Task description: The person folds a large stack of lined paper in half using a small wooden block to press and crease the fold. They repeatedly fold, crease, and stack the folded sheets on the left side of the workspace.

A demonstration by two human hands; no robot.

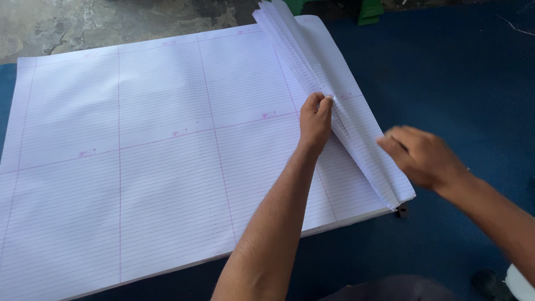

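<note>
- At the lower middle of the frame, the forearm runs up to the left hand [315,120], whose fingers are pinched shut on the lifted edges of a fanned bundle of sheets [340,122].
- Toward the right of the frame, the right hand [422,156] is blurred, its fingers loosely curled on the fan's outer edge [390,178]; whether it grips anything I cannot tell.
- To count or separate well, it is best to keep the pinch firm near the edge and let the right fingers free one sheet at a time.
- Across the left and centre, the stack of large ruled paper [139,161] lies flat on a blue surface [457,72].
</note>
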